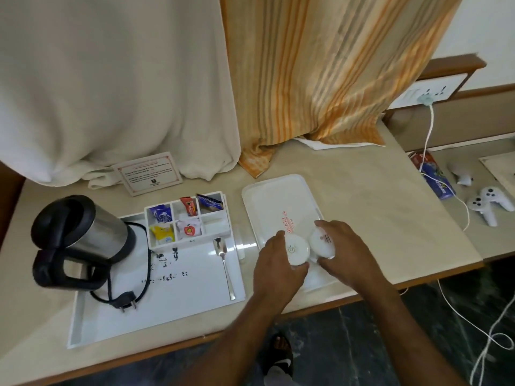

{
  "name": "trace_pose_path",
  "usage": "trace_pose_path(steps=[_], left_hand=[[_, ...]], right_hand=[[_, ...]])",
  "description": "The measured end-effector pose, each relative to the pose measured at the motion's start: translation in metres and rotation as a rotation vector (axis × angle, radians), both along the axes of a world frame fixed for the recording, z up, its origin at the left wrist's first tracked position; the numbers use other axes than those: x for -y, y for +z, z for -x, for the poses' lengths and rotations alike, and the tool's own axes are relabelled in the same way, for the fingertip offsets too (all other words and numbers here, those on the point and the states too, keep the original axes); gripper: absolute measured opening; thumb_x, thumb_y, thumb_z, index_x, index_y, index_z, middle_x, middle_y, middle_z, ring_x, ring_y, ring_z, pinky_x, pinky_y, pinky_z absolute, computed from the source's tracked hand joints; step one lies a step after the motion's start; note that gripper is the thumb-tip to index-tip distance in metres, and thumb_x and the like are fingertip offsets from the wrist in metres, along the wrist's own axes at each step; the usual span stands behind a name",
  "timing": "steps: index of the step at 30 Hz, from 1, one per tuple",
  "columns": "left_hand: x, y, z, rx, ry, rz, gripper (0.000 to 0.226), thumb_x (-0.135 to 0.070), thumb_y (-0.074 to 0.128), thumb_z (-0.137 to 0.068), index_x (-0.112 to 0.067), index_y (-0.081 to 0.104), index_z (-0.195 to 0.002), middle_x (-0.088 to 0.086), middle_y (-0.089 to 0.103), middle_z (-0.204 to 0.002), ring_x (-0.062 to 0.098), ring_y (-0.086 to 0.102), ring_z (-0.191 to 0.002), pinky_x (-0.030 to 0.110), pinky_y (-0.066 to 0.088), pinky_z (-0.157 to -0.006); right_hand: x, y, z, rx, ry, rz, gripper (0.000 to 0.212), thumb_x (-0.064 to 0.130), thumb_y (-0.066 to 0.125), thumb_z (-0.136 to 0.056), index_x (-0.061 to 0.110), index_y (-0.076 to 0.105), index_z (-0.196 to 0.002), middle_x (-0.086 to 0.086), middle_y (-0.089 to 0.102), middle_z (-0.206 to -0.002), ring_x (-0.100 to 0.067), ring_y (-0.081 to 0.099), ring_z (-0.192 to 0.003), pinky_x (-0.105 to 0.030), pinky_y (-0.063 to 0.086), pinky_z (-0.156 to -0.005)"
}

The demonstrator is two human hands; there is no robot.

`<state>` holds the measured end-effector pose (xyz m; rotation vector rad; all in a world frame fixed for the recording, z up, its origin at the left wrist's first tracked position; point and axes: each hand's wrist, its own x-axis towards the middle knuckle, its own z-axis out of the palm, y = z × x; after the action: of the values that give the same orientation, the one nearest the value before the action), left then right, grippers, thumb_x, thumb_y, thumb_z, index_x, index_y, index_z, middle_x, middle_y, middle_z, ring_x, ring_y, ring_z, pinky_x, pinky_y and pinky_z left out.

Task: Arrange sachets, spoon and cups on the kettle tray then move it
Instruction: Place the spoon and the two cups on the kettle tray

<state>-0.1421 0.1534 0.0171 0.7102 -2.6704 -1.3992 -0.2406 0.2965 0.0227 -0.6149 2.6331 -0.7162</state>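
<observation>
The white kettle tray (178,291) lies at the left of the counter. On it stand a steel and black kettle (83,235) with its plug and cord, a divided box holding several sachets (178,221), and a spoon (224,263) along its right side. A second white tray (273,199) lies to the right. Two white cups rest upside down on its near end. My left hand (278,268) grips the left cup (297,249). My right hand (342,246) grips the right cup (322,242).
White and orange striped curtains hang down onto the back of the counter. A printed card (149,172) leans behind the kettle tray. At the right lie a blue and red packet (433,176), white game controllers (487,204) and a white cable from a wall socket.
</observation>
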Motion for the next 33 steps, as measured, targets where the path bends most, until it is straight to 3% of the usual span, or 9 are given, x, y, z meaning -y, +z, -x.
trace_pose_path(steps=[3,5,10,14,18,23,27,29,33], left_hand=[[0.024,0.016,-0.012,-0.086,0.044,0.023,0.061,-0.047,0.080,-0.069,-0.035,0.049,-0.119,-0.018,0.061,-0.115,-0.006,0.052,-0.094,0.004,0.037,-0.080],[0.050,0.026,-0.029,-0.144,0.050,0.065,0.056,-0.047,0.080,-0.065,-0.043,0.046,-0.110,-0.030,0.056,-0.102,-0.016,0.049,-0.092,-0.001,0.035,-0.073],[0.129,0.031,-0.090,-0.122,0.136,0.163,0.062,-0.041,0.083,-0.064,-0.030,0.055,-0.118,-0.015,0.060,-0.113,0.001,0.052,-0.101,0.018,0.039,-0.080],[0.175,0.024,-0.127,-0.062,0.207,0.167,0.052,-0.036,0.086,-0.061,-0.035,0.056,-0.104,-0.019,0.062,-0.098,0.001,0.055,-0.090,0.002,0.034,-0.072],[0.195,0.012,-0.143,-0.019,0.231,0.129,0.059,-0.033,0.087,-0.060,-0.034,0.055,-0.109,-0.024,0.057,-0.101,-0.004,0.048,-0.091,-0.001,0.032,-0.073],[0.201,-0.002,-0.151,-0.018,0.262,0.100,0.062,-0.033,0.088,-0.060,-0.034,0.055,-0.112,-0.018,0.060,-0.107,-0.002,0.049,-0.094,0.004,0.034,-0.076],[0.204,-0.005,-0.152,-0.045,0.250,0.084,0.061,-0.036,0.087,-0.060,-0.043,0.050,-0.108,-0.022,0.059,-0.103,-0.003,0.051,-0.094,0.018,0.044,-0.075],[0.205,-0.007,-0.152,-0.043,0.236,0.095,0.062,-0.039,0.086,-0.059,-0.046,0.048,-0.107,-0.023,0.058,-0.102,-0.004,0.049,-0.093,0.016,0.042,-0.074],[0.207,-0.012,-0.153,-0.037,0.227,0.106,0.063,-0.041,0.086,-0.061,-0.035,0.053,-0.114,-0.016,0.061,-0.109,0.002,0.053,-0.100,0.018,0.044,-0.078]], right_hand=[[0.014,0.013,-0.008,-0.048,0.011,0.051,0.080,0.025,0.080,-0.069,0.034,0.042,-0.139,0.008,0.049,-0.133,-0.014,0.052,-0.115,-0.021,0.038,-0.088],[0.037,0.026,-0.021,-0.097,0.059,0.074,0.081,0.027,0.079,-0.066,0.038,0.042,-0.137,0.011,0.051,-0.129,-0.010,0.052,-0.112,-0.019,0.039,-0.085],[0.121,0.035,-0.071,-0.107,0.177,0.091,0.079,0.029,0.070,-0.067,0.039,0.038,-0.139,0.007,0.048,-0.133,-0.017,0.051,-0.115,-0.031,0.048,-0.091],[0.177,0.018,-0.109,-0.079,0.209,0.082,0.081,0.025,0.076,-0.068,0.037,0.038,-0.139,0.007,0.046,-0.140,-0.017,0.050,-0.122,-0.031,0.048,-0.095],[0.202,0.000,-0.126,-0.051,0.218,0.044,0.081,0.026,0.077,-0.069,0.037,0.038,-0.140,0.006,0.047,-0.139,-0.018,0.050,-0.122,-0.031,0.049,-0.093],[0.211,-0.013,-0.134,-0.088,0.194,0.001,0.085,0.032,0.077,-0.067,0.038,0.034,-0.140,0.005,0.045,-0.140,-0.019,0.050,-0.122,-0.029,0.048,-0.090],[0.212,-0.017,-0.136,-0.108,0.157,-0.022,0.089,0.039,0.078,-0.067,0.034,0.029,-0.141,0.003,0.044,-0.143,-0.021,0.050,-0.124,-0.033,0.049,-0.091],[0.211,-0.018,-0.138,-0.128,0.159,-0.026,0.089,0.039,0.077,-0.068,0.034,0.026,-0.141,0.002,0.043,-0.144,-0.021,0.050,-0.124,-0.033,0.049,-0.091],[0.210,-0.018,-0.138,-0.134,0.174,-0.036,0.091,0.042,0.076,-0.071,0.035,0.021,-0.143,0.003,0.038,-0.149,-0.020,0.045,-0.130,-0.033,0.047,-0.095]])
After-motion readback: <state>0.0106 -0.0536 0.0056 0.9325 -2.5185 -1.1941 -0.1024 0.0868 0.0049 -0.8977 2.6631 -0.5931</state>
